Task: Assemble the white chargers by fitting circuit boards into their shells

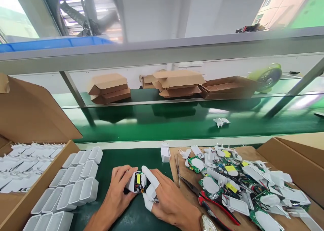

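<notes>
My left hand (117,192) is closed around a small white plastic housing (131,183), gripping it from the left. A circuit board with a yellow-wrapped transformer (138,178) shows at the housing's open side. From the right, my right hand (172,199), with white covers on the thumb and a finger, pinches a white plastic piece (151,192) against the board's side. Metal prongs seem to stick out low on that piece. My fingers hide part of both pieces, so I cannot tell how far they are joined.
Rows of white plastic cases (76,177) stand left, beside a carton (72,156) of white parts. Right lie tweezers (178,167), red-handled pliers (210,207) and a heap of circuit boards and white pieces (233,177) on cardboard. A small white case (165,153) stands ahead; a green conveyor belt (152,126) runs behind.
</notes>
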A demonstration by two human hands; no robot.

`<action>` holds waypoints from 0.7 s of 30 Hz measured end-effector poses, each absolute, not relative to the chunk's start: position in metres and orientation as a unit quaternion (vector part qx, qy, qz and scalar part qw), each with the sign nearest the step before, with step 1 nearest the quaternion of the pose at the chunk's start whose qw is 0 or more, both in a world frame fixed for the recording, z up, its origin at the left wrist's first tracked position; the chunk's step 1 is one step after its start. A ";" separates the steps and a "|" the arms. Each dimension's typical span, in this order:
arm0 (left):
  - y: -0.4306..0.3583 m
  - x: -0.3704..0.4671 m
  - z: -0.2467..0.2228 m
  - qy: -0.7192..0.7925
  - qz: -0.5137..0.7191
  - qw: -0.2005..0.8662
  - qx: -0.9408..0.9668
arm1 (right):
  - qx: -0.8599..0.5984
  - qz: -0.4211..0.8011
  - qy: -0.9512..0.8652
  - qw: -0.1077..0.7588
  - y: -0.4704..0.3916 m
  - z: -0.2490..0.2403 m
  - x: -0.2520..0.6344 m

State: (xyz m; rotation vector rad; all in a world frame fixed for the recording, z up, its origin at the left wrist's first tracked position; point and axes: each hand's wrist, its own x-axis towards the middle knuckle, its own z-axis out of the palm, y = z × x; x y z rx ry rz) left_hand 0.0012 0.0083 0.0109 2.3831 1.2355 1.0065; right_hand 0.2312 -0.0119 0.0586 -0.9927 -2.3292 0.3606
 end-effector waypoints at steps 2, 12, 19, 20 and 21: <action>0.009 0.001 0.010 0.426 0.348 0.139 0.824 | -0.373 0.142 -0.869 0.293 -0.011 0.056 0.231; 0.010 0.002 0.011 0.427 0.349 0.141 0.822 | -0.378 0.157 -0.867 0.286 -0.010 0.052 0.233; 0.009 0.003 0.011 0.428 0.351 0.146 0.820 | -0.355 0.123 -0.885 0.277 -0.011 0.052 0.237; 0.009 0.003 0.012 0.428 0.353 0.146 0.819 | -0.350 0.111 -0.889 0.273 -0.012 0.052 0.237; 0.008 0.003 0.012 0.428 0.356 0.144 0.818 | -0.347 0.102 -0.892 0.270 -0.012 0.052 0.238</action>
